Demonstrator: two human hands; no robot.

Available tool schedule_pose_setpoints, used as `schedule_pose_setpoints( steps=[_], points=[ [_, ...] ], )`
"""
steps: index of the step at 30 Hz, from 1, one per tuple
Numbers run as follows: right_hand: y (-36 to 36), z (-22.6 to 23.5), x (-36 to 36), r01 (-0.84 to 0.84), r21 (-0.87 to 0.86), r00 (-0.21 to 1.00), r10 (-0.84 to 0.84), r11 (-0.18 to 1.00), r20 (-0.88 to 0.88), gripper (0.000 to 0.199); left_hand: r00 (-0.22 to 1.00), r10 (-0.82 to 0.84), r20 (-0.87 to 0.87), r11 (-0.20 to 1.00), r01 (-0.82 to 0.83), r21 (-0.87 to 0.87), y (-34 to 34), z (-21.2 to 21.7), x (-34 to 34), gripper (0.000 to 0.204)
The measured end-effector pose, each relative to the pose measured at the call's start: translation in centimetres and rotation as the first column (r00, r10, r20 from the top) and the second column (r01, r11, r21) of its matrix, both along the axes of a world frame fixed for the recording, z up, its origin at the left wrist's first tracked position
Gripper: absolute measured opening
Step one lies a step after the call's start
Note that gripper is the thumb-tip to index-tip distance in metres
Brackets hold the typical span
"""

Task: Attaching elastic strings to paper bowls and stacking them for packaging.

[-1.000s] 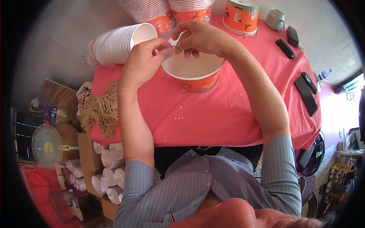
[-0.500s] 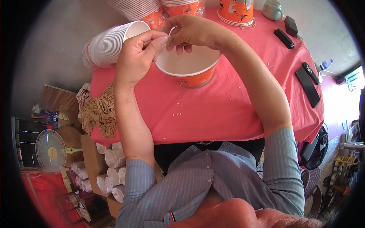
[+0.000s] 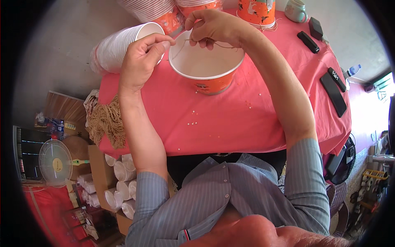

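Observation:
A white-lined paper bucket [image 3: 216, 85] with an orange printed outside stands upright at the far middle of the table. Over its far rim, my right hand [image 3: 214, 29] is closed on a thin tan string [image 3: 225, 46], one end of which trails toward the wrist. Another stretch of the string hangs in front of the bucket's white inner wall. My left hand [image 3: 142, 61] is beside the bucket's left rim, thumb and forefinger pinched together. Whatever lies between those fingertips is too small to make out.
Nested white buckets [image 3: 117, 47] in plastic lie at the far left, above a heap of tan strings [image 3: 108, 123]. An inverted orange bucket [image 3: 257, 12], a mug [image 3: 295, 11] and a phone [image 3: 333, 94] sit to the right. Small white dots dot the pink cloth [image 3: 230, 127].
My hands have moved apart: the left slightly left and down, the right slightly up and right. More of the string shows now. The bucket has shifted a little to the right.

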State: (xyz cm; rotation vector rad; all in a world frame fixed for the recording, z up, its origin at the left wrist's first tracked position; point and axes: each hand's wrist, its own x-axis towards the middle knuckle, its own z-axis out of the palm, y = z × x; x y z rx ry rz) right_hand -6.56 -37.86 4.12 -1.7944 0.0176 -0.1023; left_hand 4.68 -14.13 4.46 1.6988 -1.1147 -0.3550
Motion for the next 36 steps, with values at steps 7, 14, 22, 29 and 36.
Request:
schedule_pose_setpoints(
  steps=[7,14,22,29,36],
  points=[
    [-0.5,2.6,-2.0,-0.048,0.131,0.999,0.051,0.990,-0.017,0.032,0.995,0.072,-0.063,0.997,-0.071,0.017,0.0,-0.4,0.9,0.019],
    [0.2,3.5,-2.8,-0.071,0.125,0.977,0.043,0.990,0.211,0.029,0.993,0.007,0.118,0.997,0.002,-0.074,-0.2,-0.8,0.6,0.020],
    [1.3,3.0,-2.3,-0.174,0.178,0.920,0.096,0.968,0.380,0.025,0.957,0.090,0.277,0.975,-0.028,-0.222,-2.1,-1.0,-2.4,0.017],
    [1.8,2.4,-1.5,-0.139,0.164,0.914,0.063,0.977,0.401,0.023,0.982,-0.028,0.187,0.974,0.069,-0.215,-2.5,-1.2,-2.3,0.020],
    [1.5,2.2,-1.5,-0.124,0.170,0.915,0.046,0.978,0.402,0.022,0.975,0.038,0.217,0.980,0.006,-0.198,-1.2,-0.6,-1.3,0.016]
  ],
)
